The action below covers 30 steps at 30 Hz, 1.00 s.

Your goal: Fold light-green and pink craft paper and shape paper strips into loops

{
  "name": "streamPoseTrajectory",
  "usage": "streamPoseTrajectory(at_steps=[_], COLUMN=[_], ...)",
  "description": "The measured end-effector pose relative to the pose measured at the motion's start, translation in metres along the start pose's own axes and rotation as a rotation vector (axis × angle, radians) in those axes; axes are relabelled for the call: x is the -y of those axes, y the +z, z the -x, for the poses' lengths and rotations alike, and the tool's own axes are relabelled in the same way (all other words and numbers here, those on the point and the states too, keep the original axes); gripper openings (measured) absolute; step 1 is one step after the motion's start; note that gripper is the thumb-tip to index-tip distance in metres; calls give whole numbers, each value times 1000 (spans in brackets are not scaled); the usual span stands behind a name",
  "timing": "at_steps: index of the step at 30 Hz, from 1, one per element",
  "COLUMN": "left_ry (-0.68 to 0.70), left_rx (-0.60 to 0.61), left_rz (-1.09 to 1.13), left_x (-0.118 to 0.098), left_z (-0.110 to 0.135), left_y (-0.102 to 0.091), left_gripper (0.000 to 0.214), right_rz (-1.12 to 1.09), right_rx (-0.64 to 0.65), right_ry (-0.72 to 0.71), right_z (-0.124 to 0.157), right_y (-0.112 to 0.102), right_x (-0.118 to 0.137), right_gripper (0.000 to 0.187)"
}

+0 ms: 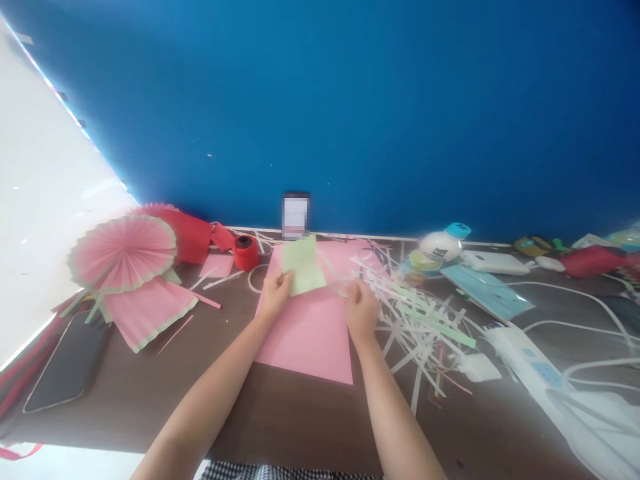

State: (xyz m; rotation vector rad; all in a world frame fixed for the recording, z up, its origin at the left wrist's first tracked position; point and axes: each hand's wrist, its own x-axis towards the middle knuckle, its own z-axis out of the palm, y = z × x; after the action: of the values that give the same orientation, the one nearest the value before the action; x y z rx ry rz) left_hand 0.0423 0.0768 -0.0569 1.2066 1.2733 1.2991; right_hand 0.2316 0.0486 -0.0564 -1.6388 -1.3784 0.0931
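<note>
My left hand (pixel 278 293) pinches the lower left edge of a light green sheet of paper (pixel 304 267), held up over a larger pink sheet (pixel 305 337). To its right, my right hand (pixel 362 307) has its fingers closed on a thin pale strip (pixel 334 275), blurred by motion, that runs toward the green paper. Whether the strip is still joined to that paper I cannot tell. Close beside my right hand lies a heap of white and green paper strips (pixel 420 327).
A pink pleated paper fan (pixel 127 253), a dark phone (pixel 67 360) and a red tape roll (pixel 246 253) lie left. A small screen (pixel 296 216) leans on the blue wall. Rightward are a white bottle (pixel 440 247), a blue packet (pixel 487 292) and a power strip (pixel 533 367) with cables.
</note>
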Motion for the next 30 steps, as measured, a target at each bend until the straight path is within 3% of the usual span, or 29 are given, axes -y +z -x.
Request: streamPoseTrajectory(at_steps=[4, 6, 9, 11, 13, 17, 19, 22, 26, 30], left_ry=[45, 44, 26, 12, -3, -41, -57, -43, -55, -90], left_rx=[-105, -117, -98, -50, 33, 267, 373, 467, 406, 441], left_rz=[10, 25, 35, 38, 63, 165, 168, 159, 131, 72], left_x=[3, 4, 3, 1, -1, -3, -4, -5, -3, -2], left_z=[-2, -2, -1, 0, 2, 5, 6, 6, 5, 5], left_y=[0, 0, 0, 1, 1, 2, 1, 0, 2, 2], left_gripper=[28, 27, 27, 28, 31, 35, 34, 32, 33, 34], right_rz=[347, 458, 496, 405, 176, -438, -614, -684, -663, -683], right_rx=[173, 225, 192, 140, 104, 154, 189, 226, 319, 282], right_ry=[-194, -205, -175, -144, -84, 196, 310, 351, 311, 307], right_z=[-2, -1, 3, 4, 3, 0, -2, -2, 0, 0], right_y=[-1, -1, -1, -1, -1, 0, 0, 1, 1, 1], right_x=[-1, 1, 6, 10, 15, 22, 23, 23, 23, 22], right_gripper=[32, 31, 29, 29, 29, 36, 41, 33, 24, 28])
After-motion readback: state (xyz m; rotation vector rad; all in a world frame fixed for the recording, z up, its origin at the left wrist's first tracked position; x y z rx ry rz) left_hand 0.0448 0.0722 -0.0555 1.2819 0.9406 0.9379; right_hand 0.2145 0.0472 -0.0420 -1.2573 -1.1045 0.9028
